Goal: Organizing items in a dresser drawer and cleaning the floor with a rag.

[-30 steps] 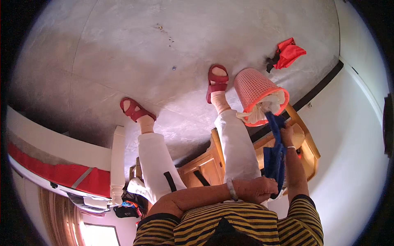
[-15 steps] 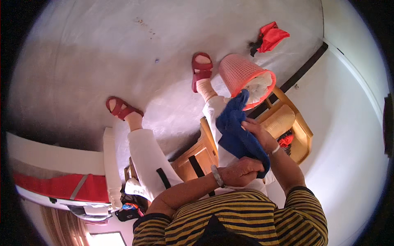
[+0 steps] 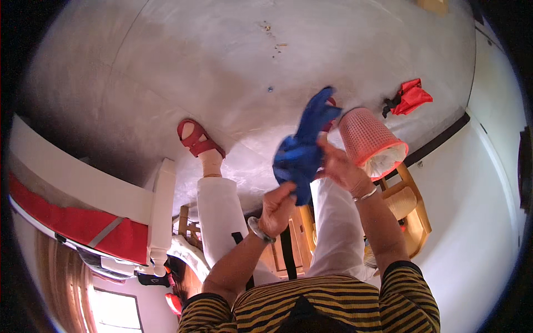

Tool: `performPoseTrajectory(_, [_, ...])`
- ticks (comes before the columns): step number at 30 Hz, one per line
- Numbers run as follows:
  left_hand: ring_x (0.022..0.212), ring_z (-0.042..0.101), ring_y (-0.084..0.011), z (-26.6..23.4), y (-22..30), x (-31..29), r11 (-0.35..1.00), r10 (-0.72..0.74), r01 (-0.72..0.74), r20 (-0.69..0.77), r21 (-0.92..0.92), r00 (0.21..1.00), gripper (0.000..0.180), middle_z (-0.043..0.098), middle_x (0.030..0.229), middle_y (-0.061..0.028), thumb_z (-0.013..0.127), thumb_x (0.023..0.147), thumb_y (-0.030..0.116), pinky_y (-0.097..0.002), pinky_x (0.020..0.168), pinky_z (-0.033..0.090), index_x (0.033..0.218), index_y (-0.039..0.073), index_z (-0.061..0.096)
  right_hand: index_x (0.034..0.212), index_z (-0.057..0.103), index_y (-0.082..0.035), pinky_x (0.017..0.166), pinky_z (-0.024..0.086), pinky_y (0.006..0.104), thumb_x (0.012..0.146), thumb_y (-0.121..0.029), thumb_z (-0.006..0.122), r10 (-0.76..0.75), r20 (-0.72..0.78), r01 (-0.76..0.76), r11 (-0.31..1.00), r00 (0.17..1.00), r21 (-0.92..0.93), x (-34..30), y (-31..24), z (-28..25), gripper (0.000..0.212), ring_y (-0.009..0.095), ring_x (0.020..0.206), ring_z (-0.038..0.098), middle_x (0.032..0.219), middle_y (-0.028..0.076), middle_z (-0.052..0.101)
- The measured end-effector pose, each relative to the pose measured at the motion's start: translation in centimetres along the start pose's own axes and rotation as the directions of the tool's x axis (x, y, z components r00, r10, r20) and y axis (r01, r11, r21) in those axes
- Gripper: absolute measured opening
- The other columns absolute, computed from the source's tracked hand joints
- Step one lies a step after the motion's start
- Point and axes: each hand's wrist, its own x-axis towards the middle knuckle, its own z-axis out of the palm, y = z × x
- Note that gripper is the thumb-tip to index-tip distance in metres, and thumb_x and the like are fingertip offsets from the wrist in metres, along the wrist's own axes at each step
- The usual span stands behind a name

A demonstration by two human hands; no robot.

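A crumpled blue cloth (image 3: 300,158) hangs in front of me between both hands, its upper end stretching away over the floor. Its exact kind is hard to make out. My left hand (image 3: 277,210) pinches its near lower edge, fingers closed. My right hand (image 3: 341,169) is closed on its right side, slightly blurred by motion. Just beyond the right hand leans a pink perforated waste basket (image 3: 369,133) with a pale liner in its mouth. The cloth partly covers my right sandal.
A red and black cloth (image 3: 411,99) lies on the grey floor near the wall. At the right stands a wooden chair (image 3: 421,222) with a rolled cushion. A white bed frame (image 3: 83,177) with red bedding is on the left. Small crumbs (image 3: 267,28) dot the far floor.
Both hands have lifted the blue cloth forward and to the left, away from the basket's mouth. The cloth now stretches out farther. The whole view has shifted and turned.
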Motion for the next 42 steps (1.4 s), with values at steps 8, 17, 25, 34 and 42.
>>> performPoseTrajectory(8, [0.077, 0.047, -0.0073, -1.8, 0.7, 1.9, 0.971, 0.092, -0.177, -0.430, -0.162, 0.898, 0.017, 0.054, 0.082, -0.0011, 0.044, 0.082, 0.003, -0.0230, 0.069, 0.041, 0.095, -0.001, 0.054, 0.117, 0.048, -0.004, 0.077, 0.045, 0.0291, 0.070, -0.025, 0.073, 0.108, 0.219, 0.030, 0.836, 0.970, -0.548, 4.7, 1.2, 6.9, 0.057, 0.015, 0.089, 0.055, 0.099, 0.012, 0.059])
performPoseTrajectory(17, [0.104, 0.045, -0.0202, -4.3, 5.9, 3.0, 0.848, 0.514, -0.456, -0.627, 0.269, 0.586, 0.046, 0.033, 0.126, -0.0115, 0.048, 0.088, 0.027, -0.0361, 0.086, 0.043, 0.125, 0.002, 0.036, 0.102, 0.059, -0.001, 0.069, 0.049, 0.0270, 0.076, -0.021, 0.066, -0.009, 0.284, 0.215, 0.677, 0.959, -0.704, 14.4, -9.8, 12.8, 0.034, 0.008, 0.074, 0.055, 0.082, 0.002, 0.063])
performPoseTrajectory(25, [0.102, 0.051, -0.0223, -4.7, 5.9, 2.9, 0.949, 0.297, -0.312, -0.485, 0.051, 0.822, 0.037, 0.040, 0.115, -0.0114, 0.048, 0.083, 0.006, -0.0282, 0.075, 0.045, 0.118, -0.001, 0.043, 0.095, 0.058, -0.001, 0.077, 0.044, 0.0386, 0.067, -0.009, 0.057, -0.601, 0.696, 0.361, -0.596, 0.393, -0.717, 27.5, -27.7, 20.3, 0.029, 0.036, 0.086, 0.054, 0.092, 0.020, 0.057])
performPoseTrajectory(34, [0.095, 0.055, -0.0243, -5.1, 4.9, 2.8, 0.954, 0.246, -0.169, -0.325, 0.248, 0.913, 0.036, 0.046, 0.109, -0.0162, 0.046, 0.081, 0.002, -0.0317, 0.074, 0.047, 0.116, -0.001, 0.045, 0.105, 0.058, -0.003, 0.077, 0.047, 0.0342, 0.071, -0.004, 0.052, -0.723, 0.564, -0.037, -0.627, 0.399, -0.778, 37.8, -24.5, 8.3, 0.034, 0.028, 0.083, 0.060, 0.090, 0.013, 0.063])
performPoseTrajectory(42, [0.093, 0.056, -0.0198, -3.3, 3.4, 4.1, 0.970, 0.167, -0.107, -0.277, 0.218, 0.946, 0.031, 0.047, 0.108, -0.0131, 0.045, 0.084, 0.003, -0.0306, 0.072, 0.047, 0.115, 0.000, 0.046, 0.090, 0.066, -0.019, 0.082, 0.046, 0.0370, 0.063, -0.005, 0.060, -0.378, 0.544, 0.151, -0.702, 0.749, -0.696, 31.1, -17.1, 1.5, 0.031, 0.025, 0.096, 0.052, 0.097, -0.001, 0.058])
